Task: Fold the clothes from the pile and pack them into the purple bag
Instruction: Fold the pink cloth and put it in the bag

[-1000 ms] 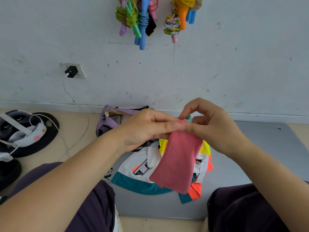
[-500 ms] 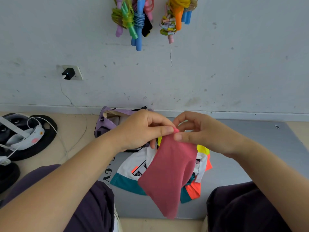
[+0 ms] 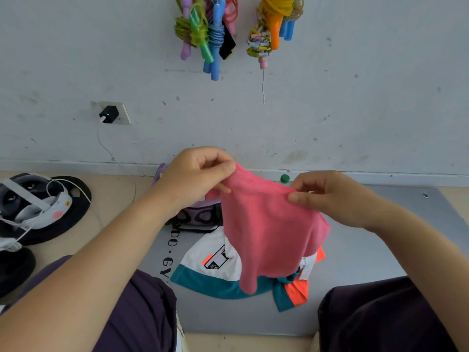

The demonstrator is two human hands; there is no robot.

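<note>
A pink garment (image 3: 269, 232) hangs in the air in front of me, spread between both hands. My left hand (image 3: 195, 174) pinches its top left corner. My right hand (image 3: 327, 196) pinches its top right corner. Below it, on the grey mat (image 3: 368, 252), lies a pile of clothes (image 3: 215, 270) in white, teal and orange. The purple bag (image 3: 195, 217) stands by the wall behind the pile, mostly hidden by my left hand and the pink garment.
Coloured skipping ropes (image 3: 210, 34) hang on the wall above. A charger (image 3: 109, 115) sits in a wall socket at the left. A headset (image 3: 33, 207) with cables lies on black discs on the floor at the left. My knees frame the mat.
My hands have moved apart and risen, so the pink garment is now spread wide instead of hanging bunched from one point.
</note>
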